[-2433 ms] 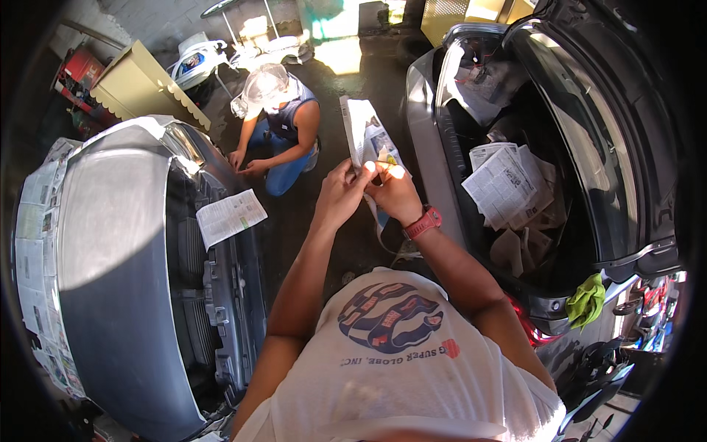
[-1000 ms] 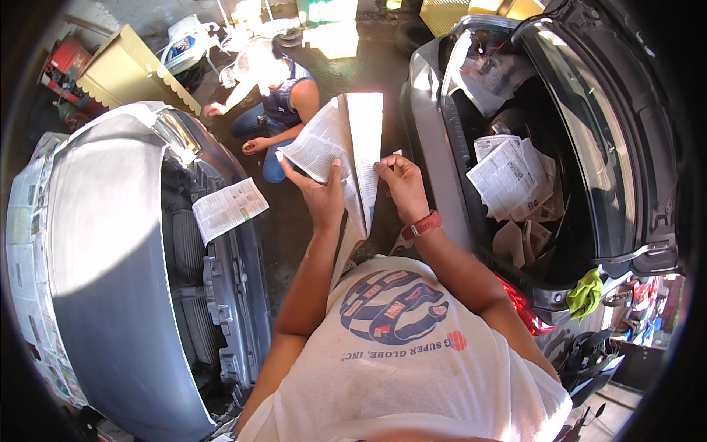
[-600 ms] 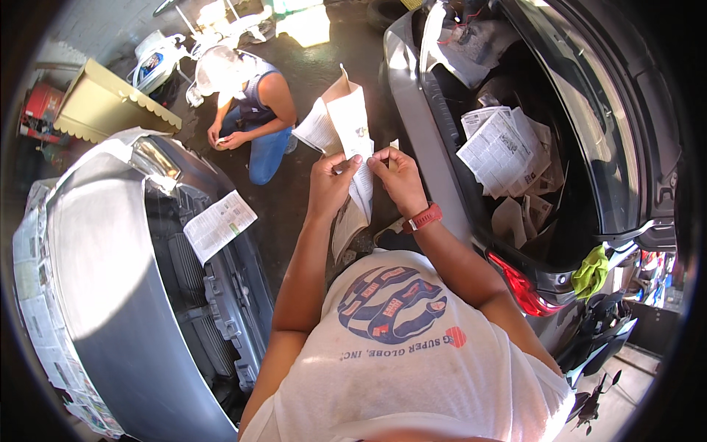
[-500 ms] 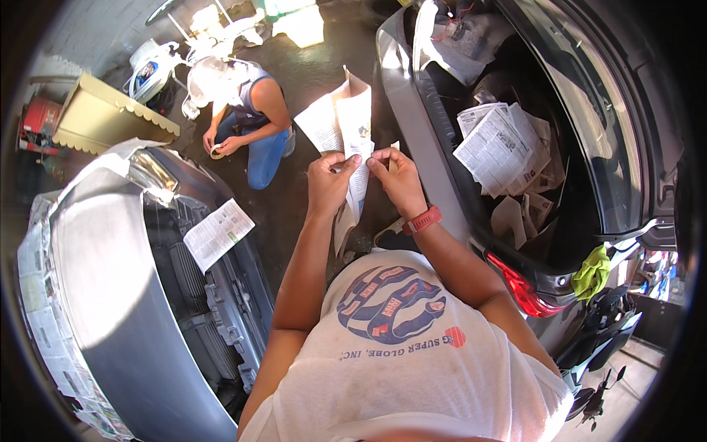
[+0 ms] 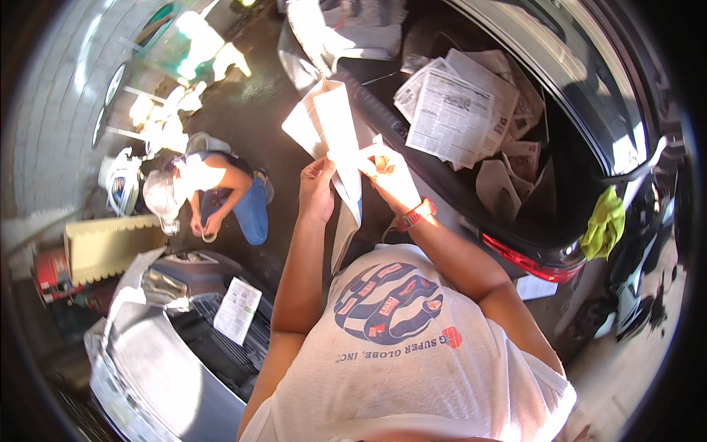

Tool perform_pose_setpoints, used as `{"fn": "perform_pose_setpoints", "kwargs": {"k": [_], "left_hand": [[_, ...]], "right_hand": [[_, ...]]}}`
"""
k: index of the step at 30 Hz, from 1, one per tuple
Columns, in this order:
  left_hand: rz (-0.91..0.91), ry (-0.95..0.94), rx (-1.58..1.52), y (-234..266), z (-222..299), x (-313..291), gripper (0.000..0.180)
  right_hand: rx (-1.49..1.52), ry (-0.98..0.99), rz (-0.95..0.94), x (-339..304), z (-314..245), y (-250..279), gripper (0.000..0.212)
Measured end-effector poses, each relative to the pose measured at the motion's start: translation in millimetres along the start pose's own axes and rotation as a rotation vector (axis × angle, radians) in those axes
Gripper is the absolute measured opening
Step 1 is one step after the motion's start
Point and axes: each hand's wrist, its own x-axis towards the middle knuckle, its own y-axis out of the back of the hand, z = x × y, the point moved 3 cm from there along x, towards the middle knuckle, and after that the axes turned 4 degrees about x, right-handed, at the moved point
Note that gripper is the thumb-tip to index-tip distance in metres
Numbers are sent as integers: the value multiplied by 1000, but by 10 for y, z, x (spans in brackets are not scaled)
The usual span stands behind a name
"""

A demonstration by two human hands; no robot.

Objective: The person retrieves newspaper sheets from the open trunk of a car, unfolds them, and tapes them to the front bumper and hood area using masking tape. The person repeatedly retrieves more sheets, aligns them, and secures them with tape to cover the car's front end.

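Note:
A folded newspaper sheet (image 5: pixel 342 125) stands up in front of my chest, its lower end hanging between my forearms. My left hand (image 5: pixel 317 193) is closed on the sheet's left side, thumb against the paper. On the right edge, my right hand (image 5: pixel 392 177), with a red watch (image 5: pixel 417 214) on its wrist, pinches the sheet; strong sunlight washes out its fingertips. A small pale bit sticks up above that hand, too bright to identify. Just beyond lies a pile of newspapers (image 5: pixel 451 118) in the open rear of a car.
At the left, a co-worker (image 5: pixel 228 184) crouches with a ring-shaped roll in hand. A car front part (image 5: pixel 158 350) with a newspaper piece (image 5: pixel 237 310) on it is nearer. The car's red tail light (image 5: pixel 519 259) and a lime-green cloth (image 5: pixel 602 223) are at my right.
My view has turned toward the right, so the car's open rear now sits nearer behind the sheet. Both hands still hold the newspaper, now in brighter sunlight.

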Motion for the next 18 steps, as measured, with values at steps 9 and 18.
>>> {"fn": "perform_pose_setpoints", "kwargs": {"k": [9, 18], "left_hand": [[-496, 316, -28, -774, -310, 995, 27], [-787, 53, 469, -1577, -557, 1570, 16]], "right_hand": [[173, 216, 287, 235, -358, 695, 9], [-253, 348, 867, 249, -532, 817, 35]]}}
